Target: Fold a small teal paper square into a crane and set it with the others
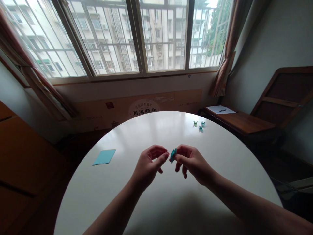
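Note:
Above the middle of the white table, my right hand (190, 160) pinches a small folded piece of teal origami paper (173, 154) between thumb and fingers. The lower fingers of that hand hang loosely. Just left of the folded paper is my left hand (152, 160), its thumb and index fingertips brought together with nothing visible between them. A narrow gap separates these fingertips from the paper. On the table's left side lies a flat stack of light-blue square paper (104, 157). Toward the far right, a green folded paper crane (195, 124) stands beside two teal paper cranes (201, 127).
The round white table (97, 202) curves away on both sides. A wooden chair (259, 122) at the right bears a white sheet (220, 110) with a dark pen on it. Beyond the table are a printed cardboard panel (186, 98), a barred window and curtains (226, 62).

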`<state>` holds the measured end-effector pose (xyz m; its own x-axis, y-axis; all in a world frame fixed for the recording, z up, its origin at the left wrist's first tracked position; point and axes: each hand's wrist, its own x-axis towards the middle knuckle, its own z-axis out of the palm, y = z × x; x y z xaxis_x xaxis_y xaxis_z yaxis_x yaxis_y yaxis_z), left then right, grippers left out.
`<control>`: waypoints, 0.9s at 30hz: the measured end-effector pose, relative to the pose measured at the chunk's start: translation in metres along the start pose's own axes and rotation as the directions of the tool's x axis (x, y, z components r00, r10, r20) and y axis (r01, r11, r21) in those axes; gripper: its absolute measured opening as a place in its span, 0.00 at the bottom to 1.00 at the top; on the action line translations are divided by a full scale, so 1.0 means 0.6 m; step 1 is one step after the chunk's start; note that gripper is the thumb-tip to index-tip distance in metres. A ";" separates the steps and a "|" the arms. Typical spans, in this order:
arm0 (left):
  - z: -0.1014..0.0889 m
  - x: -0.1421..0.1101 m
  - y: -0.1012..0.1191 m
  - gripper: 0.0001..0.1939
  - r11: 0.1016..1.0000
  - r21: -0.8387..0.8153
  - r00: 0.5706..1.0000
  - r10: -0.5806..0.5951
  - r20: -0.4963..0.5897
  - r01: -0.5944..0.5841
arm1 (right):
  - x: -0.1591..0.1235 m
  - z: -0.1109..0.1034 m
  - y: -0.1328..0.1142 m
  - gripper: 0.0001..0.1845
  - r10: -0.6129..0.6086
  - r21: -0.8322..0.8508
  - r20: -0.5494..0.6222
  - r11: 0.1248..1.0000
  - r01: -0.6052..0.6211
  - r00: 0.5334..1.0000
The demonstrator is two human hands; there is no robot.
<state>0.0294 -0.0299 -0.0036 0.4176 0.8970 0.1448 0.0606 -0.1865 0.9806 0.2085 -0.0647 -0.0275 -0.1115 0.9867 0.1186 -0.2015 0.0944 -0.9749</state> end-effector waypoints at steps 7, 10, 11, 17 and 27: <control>0.009 -0.010 0.002 0.10 0.991 0.066 0.989 0.121 -0.090 -0.116 | -0.005 0.007 -0.004 0.17 0.001 -0.040 0.005 0.999 -0.001 1.000; 0.009 -0.008 -0.001 0.12 0.994 -0.003 0.982 0.107 -0.155 -0.109 | -0.006 0.008 -0.003 0.20 -0.008 -0.046 0.008 0.999 0.009 1.000; 0.009 -0.007 -0.002 0.13 0.994 -0.025 0.981 0.099 -0.167 -0.104 | -0.006 0.008 -0.002 0.20 -0.012 -0.052 0.008 0.999 0.013 1.000; 0.011 -0.007 -0.002 0.09 0.996 -0.028 0.987 0.076 -0.142 -0.080 | -0.005 0.007 -0.001 0.18 -0.038 -0.051 0.009 0.998 0.039 0.999; 0.012 -0.014 0.002 0.04 0.974 0.108 0.971 0.211 -0.114 -0.199 | -0.003 0.006 0.004 0.19 0.000 0.011 -0.005 1.000 0.000 1.000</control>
<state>0.0324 -0.0404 -0.0047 0.3151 0.8771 0.3626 0.0741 -0.4036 0.9119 0.2045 -0.0667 -0.0290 -0.1071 0.9873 0.1178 -0.2123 0.0930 -0.9728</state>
